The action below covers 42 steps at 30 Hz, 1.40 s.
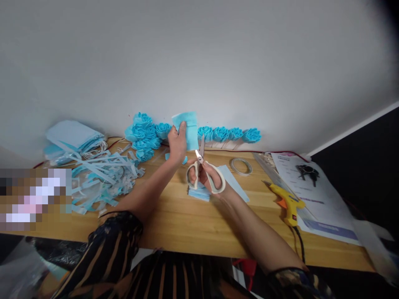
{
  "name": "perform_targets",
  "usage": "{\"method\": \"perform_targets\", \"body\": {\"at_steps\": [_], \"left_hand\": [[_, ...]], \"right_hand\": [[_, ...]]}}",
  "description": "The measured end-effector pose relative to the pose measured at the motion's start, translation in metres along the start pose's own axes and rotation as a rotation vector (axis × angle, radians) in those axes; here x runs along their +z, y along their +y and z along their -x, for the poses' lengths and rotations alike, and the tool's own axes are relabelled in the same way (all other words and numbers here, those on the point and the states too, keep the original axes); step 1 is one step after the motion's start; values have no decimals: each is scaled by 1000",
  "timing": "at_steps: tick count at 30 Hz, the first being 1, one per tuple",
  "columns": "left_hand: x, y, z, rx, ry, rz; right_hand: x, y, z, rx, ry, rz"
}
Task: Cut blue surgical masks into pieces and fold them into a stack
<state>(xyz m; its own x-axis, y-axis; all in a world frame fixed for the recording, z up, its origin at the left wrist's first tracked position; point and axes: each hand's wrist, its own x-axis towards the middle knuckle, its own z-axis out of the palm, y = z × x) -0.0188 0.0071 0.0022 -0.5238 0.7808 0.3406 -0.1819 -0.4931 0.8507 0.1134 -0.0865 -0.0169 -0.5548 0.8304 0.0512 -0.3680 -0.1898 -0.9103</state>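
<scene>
My left hand (178, 141) pinches a light blue fabric piece (190, 131) and holds it upright above the table. Just right of it, my right hand (204, 174) has its fingers through the handles of white-handled scissors (200, 158). The blades stand apart, pointing up, close to the lower right corner of the fabric. Beneath my right hand lie folded blue pieces (199, 194), partly hidden. A flat pale blue sheet (235, 182) rests beside my right wrist.
Blue fabric flowers (220, 133) line the wall, with a cluster at left. Strip scraps (106, 178) and stacked masks (75, 133) lie left. Rightward are a tape roll (241, 166), a yellow glue gun (288, 203), papers (327, 207) and keys (308, 172).
</scene>
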Motion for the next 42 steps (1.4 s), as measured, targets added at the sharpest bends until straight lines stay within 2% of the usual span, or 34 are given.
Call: {"method": "perform_targets", "body": {"at_steps": [10, 21, 31, 37, 42], "left_hand": [[2, -13, 8, -19, -9, -70], [0, -20, 4, 12, -3, -84], [0, -17, 4, 1, 35, -120], [-1, -22, 2, 31, -10, -101], [0, -22, 2, 18, 18, -112]], "right_hand": [[-16, 16, 2, -20, 26, -11], [-6, 20, 4, -63, 137, -59], [1, 19, 8, -92, 172, -59], [2, 20, 7, -85, 196, -63], [2, 20, 7, -87, 196, -79]]}}
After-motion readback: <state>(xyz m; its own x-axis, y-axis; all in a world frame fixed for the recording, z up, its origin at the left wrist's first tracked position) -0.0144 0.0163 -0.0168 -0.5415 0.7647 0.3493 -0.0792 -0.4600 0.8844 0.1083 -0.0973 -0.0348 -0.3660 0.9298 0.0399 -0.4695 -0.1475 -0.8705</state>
